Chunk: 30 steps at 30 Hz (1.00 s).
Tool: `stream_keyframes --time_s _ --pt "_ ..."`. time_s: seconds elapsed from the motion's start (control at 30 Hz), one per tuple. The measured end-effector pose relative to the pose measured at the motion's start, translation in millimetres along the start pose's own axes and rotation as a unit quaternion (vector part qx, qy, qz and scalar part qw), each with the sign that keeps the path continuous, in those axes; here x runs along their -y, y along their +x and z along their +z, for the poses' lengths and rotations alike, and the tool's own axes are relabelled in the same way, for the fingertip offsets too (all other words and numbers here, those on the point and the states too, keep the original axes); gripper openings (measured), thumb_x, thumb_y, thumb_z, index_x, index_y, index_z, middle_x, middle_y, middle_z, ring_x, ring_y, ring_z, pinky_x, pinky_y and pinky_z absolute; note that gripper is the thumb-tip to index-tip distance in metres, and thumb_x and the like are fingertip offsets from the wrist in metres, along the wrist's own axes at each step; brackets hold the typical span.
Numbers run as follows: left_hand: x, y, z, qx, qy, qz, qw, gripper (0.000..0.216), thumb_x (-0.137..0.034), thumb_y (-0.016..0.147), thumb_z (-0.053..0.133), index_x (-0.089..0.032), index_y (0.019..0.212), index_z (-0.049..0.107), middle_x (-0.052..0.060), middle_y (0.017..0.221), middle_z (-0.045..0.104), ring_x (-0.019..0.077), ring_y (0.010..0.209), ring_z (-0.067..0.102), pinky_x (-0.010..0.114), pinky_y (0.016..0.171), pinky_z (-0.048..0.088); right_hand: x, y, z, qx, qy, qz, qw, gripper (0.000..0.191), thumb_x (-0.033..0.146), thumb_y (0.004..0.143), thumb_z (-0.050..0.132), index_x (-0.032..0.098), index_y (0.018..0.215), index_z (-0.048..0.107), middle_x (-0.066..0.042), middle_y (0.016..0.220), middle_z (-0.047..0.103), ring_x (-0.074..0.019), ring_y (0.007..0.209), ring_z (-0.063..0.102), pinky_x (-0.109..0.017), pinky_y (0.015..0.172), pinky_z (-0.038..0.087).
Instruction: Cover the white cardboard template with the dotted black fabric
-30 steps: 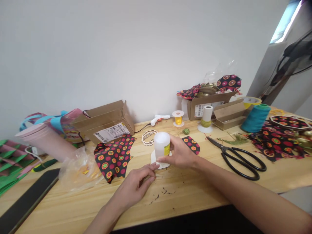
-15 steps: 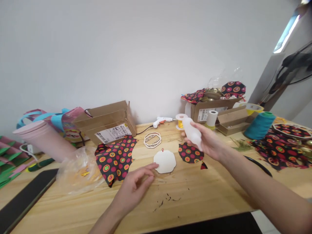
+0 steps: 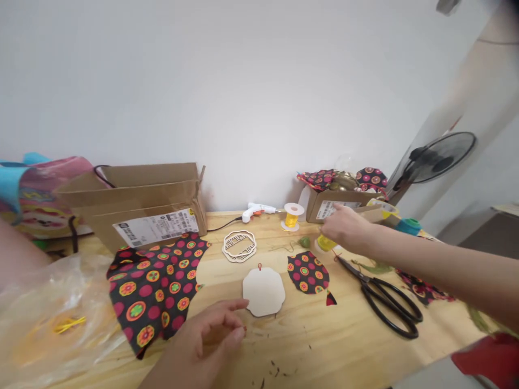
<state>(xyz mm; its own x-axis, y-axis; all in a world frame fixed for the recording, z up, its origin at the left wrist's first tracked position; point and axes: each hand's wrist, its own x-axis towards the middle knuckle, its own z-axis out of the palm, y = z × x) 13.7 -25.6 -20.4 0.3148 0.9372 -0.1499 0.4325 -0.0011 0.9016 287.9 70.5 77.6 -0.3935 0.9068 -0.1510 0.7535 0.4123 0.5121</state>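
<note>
My left hand (image 3: 206, 337) rests low on the wooden table (image 3: 324, 351), fingers loosely apart and holding nothing. Its index fingertip lies just short of a pale scalloped wooden disc (image 3: 263, 292) with a small red loop on top. My right hand (image 3: 344, 227) reaches to the back right, fingers curled down over a yellow and white object (image 3: 324, 244) that it mostly hides. A small cut piece of black dotted fabric (image 3: 306, 272) lies right of the disc. A larger piece of the same fabric (image 3: 158, 281) lies to its left. A wooden fretwork ring (image 3: 239, 246) sits behind the disc.
Black scissors (image 3: 389, 302) lie under my right forearm. A glue gun (image 3: 255, 209) and yellow ribbon spool (image 3: 292, 214) stand by the wall. An open cardboard box (image 3: 146, 208) is back left, a smaller box (image 3: 336, 202) with fabric back right, a plastic bag (image 3: 48, 319) at left.
My right hand lifted the white bottle off the disc and carried it right and back to the small box, where the bottle is no longer seen. The view shifted right and closer.
</note>
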Motion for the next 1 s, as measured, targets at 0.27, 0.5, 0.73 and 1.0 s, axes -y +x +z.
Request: stream_keyframes --time_s 0.27,0.5,0.73,1.0 --pt "-4.1 -3.2 0.9 0.012 -0.024 -0.075 0.997 0.021 -0.037 0.069 0.052 -0.018 0.063 0.059 0.000 0.059 0.058 0.0147 0.058 0.051 0.023 0.053 0.038 18.7 20.7 8.6 -0.015 -0.028 -0.064 0.997 0.024 -0.003 0.058 0.060 0.018 0.046 0.057 -0.002 0.055 0.065 -0.0203 0.065 0.061 -0.042 0.085 0.030" --pt "-15.9 -1.9 15.8 -0.033 -0.124 -0.160 0.979 0.028 -0.045 0.060 0.058 -0.016 0.059 0.057 -0.008 0.044 0.040 0.0053 0.036 0.028 0.017 0.033 0.024 40.4 -6.0 0.9 -0.126 0.121 -0.125 0.977 0.008 0.018 0.065 0.062 0.017 0.073 0.064 -0.009 0.073 0.065 -0.0245 0.072 0.058 -0.037 0.070 0.039" --pt "-33.1 18.5 27.7 0.011 -0.161 -0.227 0.960 0.033 -0.048 0.057 0.060 -0.017 0.054 0.050 -0.011 0.033 0.038 0.0031 0.026 0.030 0.016 0.029 0.021 95.6 -27.6 41.7 -0.167 0.377 -0.161 0.897 0.015 0.017 0.077 0.047 0.021 0.078 0.062 -0.003 0.072 0.064 -0.0170 0.066 0.058 -0.027 0.057 0.042" --pt "-52.9 15.8 43.3 -0.071 -0.238 -0.425 0.870 0.027 -0.039 0.060 0.065 -0.018 0.061 0.048 -0.005 0.052 0.060 0.0051 0.038 0.052 0.013 0.035 0.021 100.3 -21.2 73.7 -0.257 0.393 -0.090 0.878 0.043 0.027 0.073 0.055 0.011 0.113 0.050 -0.015 0.107 0.057 -0.0284 0.093 0.052 -0.044 0.076 0.047"
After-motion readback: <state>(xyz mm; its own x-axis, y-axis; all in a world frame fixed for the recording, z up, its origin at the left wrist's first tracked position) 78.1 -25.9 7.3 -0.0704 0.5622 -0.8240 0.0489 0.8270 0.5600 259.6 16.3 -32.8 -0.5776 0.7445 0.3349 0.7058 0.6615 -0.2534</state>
